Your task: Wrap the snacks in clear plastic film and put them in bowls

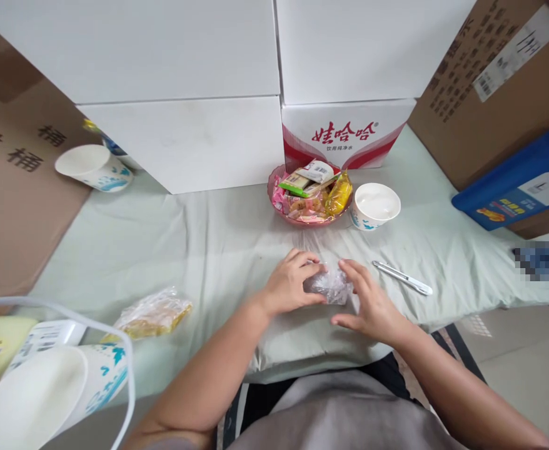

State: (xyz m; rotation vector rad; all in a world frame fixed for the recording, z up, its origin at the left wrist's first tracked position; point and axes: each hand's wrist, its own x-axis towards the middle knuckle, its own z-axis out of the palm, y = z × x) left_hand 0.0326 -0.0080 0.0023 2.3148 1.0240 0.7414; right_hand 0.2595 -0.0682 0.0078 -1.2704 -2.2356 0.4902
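Pale cloth [199, 244] | both hands' fingers pinch crinkled clear packet [331, 286] | contents unclear

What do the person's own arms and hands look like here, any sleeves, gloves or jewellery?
Both arms are bare to the bottom edge of the picture, with no sleeves showing. The left hand and right hand are ungloved, and no rings, watch or bracelets can be seen on them.
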